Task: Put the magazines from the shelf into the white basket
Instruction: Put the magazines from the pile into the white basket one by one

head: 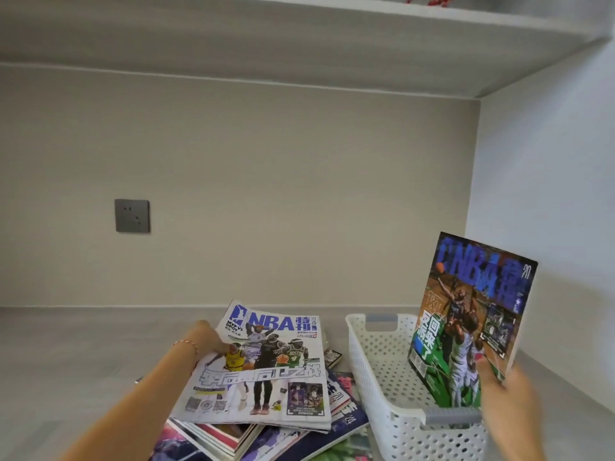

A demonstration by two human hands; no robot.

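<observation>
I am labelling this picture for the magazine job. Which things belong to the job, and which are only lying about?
Part of the job:
white basket
green magazine held by the right hand
white magazine held by the left hand
magazine pile

Only lying about:
wall socket
red decoration

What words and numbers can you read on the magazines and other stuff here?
"NBA" and "MVP": white magazine, held by the left hand.
"NBA" and "20": dark magazine, held by the right hand in the white basket.
Chinese headlines, small print: too blurred.
</observation>
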